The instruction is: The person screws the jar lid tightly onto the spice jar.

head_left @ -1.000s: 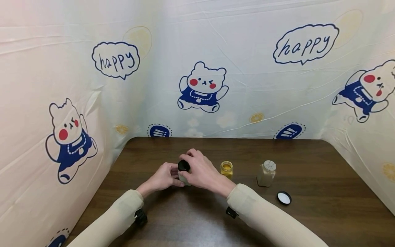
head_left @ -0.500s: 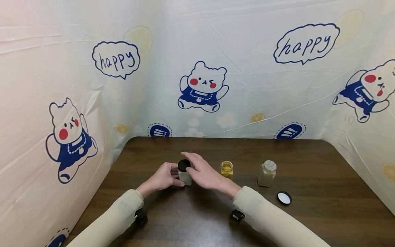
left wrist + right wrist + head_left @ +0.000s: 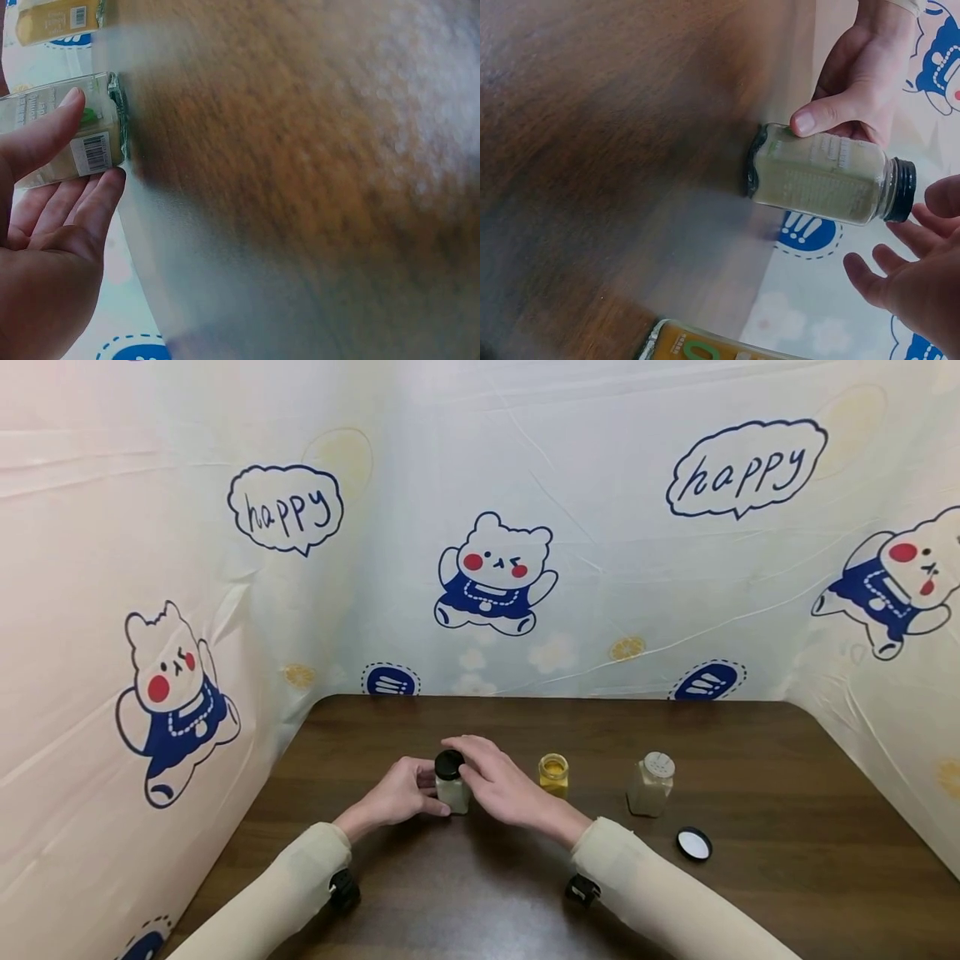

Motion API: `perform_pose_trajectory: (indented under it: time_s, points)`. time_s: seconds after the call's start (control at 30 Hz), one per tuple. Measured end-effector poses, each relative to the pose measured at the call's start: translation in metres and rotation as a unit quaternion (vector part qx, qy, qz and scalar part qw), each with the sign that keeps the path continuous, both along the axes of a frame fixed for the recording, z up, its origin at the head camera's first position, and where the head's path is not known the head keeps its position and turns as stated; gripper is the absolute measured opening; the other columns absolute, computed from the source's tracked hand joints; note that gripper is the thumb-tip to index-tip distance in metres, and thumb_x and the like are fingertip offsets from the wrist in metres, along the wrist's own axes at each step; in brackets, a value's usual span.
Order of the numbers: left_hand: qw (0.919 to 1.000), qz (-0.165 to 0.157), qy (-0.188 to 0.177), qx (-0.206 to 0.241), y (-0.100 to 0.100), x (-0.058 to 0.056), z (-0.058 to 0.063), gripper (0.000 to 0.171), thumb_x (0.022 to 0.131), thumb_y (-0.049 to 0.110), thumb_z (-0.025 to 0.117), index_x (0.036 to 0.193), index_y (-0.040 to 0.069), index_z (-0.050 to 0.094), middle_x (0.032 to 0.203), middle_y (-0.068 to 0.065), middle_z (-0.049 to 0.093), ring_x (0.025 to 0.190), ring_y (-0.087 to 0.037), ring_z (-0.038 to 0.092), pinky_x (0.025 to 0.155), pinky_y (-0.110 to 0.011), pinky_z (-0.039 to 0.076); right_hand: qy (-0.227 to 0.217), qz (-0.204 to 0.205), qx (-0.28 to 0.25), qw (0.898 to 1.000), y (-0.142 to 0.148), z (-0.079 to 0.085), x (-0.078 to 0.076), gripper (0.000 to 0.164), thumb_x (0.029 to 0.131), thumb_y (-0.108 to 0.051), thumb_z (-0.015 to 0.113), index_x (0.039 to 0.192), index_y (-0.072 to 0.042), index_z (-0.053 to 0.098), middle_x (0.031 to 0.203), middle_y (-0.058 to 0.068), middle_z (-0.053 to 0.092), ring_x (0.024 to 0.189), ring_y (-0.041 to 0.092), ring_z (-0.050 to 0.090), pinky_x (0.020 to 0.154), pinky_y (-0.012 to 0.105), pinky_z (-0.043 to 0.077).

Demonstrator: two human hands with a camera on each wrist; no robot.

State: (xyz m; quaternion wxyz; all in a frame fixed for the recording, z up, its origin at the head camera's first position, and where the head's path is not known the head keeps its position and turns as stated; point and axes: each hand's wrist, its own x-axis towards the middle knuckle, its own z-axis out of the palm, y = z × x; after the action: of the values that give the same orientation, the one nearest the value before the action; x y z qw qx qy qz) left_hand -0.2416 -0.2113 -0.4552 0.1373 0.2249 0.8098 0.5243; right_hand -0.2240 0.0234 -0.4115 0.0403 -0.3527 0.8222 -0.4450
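Note:
A square glass spice jar (image 3: 452, 795) of pale powder with a black cap (image 3: 448, 765) stands upright on the table. My left hand (image 3: 400, 791) holds it by the side, thumb and fingers round its lower half, as the left wrist view also shows with a barcode label (image 3: 93, 153). In the right wrist view, my right hand (image 3: 922, 262) has its fingers spread and relaxed close by the black cap (image 3: 903, 190), with the thumb near the cap's top.
To the right stand an uncapped jar of yellow powder (image 3: 554, 777) and a jar with a perforated top (image 3: 651, 787). A loose black cap (image 3: 693, 843), white inside up, lies on the wooden table (image 3: 480, 893). A printed curtain (image 3: 600, 568) encloses the table.
My right hand has loosened from the black cap; its fingers have straightened and drawn slightly back to the right. The left hand keeps its hold on the jar.

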Motion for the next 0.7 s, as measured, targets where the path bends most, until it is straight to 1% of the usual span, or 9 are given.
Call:
perform_pose_trajectory:
  time_s: [0.1, 0.27, 0.47, 0.7]
  points:
    - [1.0000, 0.002, 0.003, 0.001, 0.0000, 0.0005, 0.0002, 0.049, 0.082, -0.010, 0.086, 0.128, -0.006, 0.070, 0.121, -0.016, 0.074, 0.117, -0.034, 0.070, 0.097, -0.035, 0.058, 0.011, 0.006, -0.003, 1.000, -0.0005, -0.0009, -0.0014, 0.044, 0.112, -0.007, 0.045, 0.156, -0.009, 0.049, 0.158, 0.008, 0.048, 0.154, 0.028, 0.031, 0.123, 0.054, 0.029]
    - [1.0000, -0.002, 0.004, 0.002, -0.0002, 0.0007, -0.0004, 0.050, 0.082, -0.009, 0.086, 0.129, -0.006, 0.070, 0.121, -0.016, 0.074, 0.118, -0.034, 0.070, 0.098, -0.035, 0.057, 0.027, 0.017, 0.001, 0.999, -0.0009, -0.0012, -0.0019, 0.043, 0.112, -0.005, 0.045, 0.154, -0.002, 0.050, 0.158, 0.012, 0.048, 0.154, 0.031, 0.031, 0.124, 0.054, 0.028]
    - [1.0000, -0.005, 0.003, 0.004, -0.0008, -0.0003, -0.0011, 0.052, 0.082, -0.009, 0.086, 0.130, -0.007, 0.069, 0.123, -0.017, 0.074, 0.119, -0.034, 0.069, 0.098, -0.036, 0.057, 0.039, 0.019, 0.014, 0.999, -0.0001, -0.0015, -0.0021, 0.042, 0.112, -0.006, 0.046, 0.153, 0.000, 0.051, 0.159, 0.015, 0.048, 0.154, 0.033, 0.031, 0.125, 0.052, 0.026]
    - [1.0000, -0.006, 0.002, 0.005, -0.0014, -0.0021, -0.0024, 0.052, 0.082, -0.008, 0.086, 0.131, -0.007, 0.069, 0.124, -0.017, 0.073, 0.119, -0.034, 0.069, 0.098, -0.037, 0.057, 0.054, 0.025, 0.013, 0.998, 0.0009, -0.0034, -0.0033, 0.041, 0.111, -0.004, 0.046, 0.151, 0.002, 0.052, 0.157, 0.016, 0.050, 0.151, 0.034, 0.036, 0.123, 0.053, 0.030]
